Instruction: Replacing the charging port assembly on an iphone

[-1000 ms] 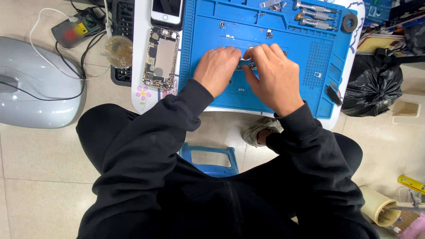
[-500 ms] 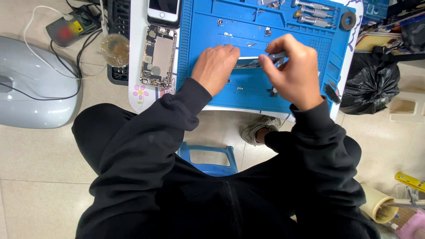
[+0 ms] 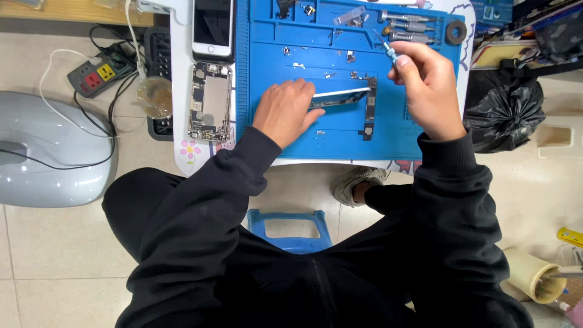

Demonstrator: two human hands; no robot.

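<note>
My left hand (image 3: 285, 112) rests on the blue repair mat (image 3: 340, 136) and grips the left end of a thin phone part (image 3: 341, 96), which lies tilted with its white edge up. A dark circuit board (image 3: 370, 104) sits at that part's right end. My right hand (image 3: 425, 82) is raised over the mat's right side, fingers closed around a small blue-tipped screwdriver (image 3: 387, 47) that points up and left. Tiny loose metal bits lie on the mat above the part.
An opened phone chassis (image 3: 209, 102) and a whole phone (image 3: 213, 27) lie left of the mat. Several screwdrivers (image 3: 407, 27) and a black ring (image 3: 455, 31) sit at the mat's top right. A power strip (image 3: 97, 76), grey appliance (image 3: 42, 155), black bag (image 3: 504, 112), blue stool (image 3: 290, 228).
My right hand has lifted away from the phone part and moved right and up with the screwdriver. My left hand stays on the part.
</note>
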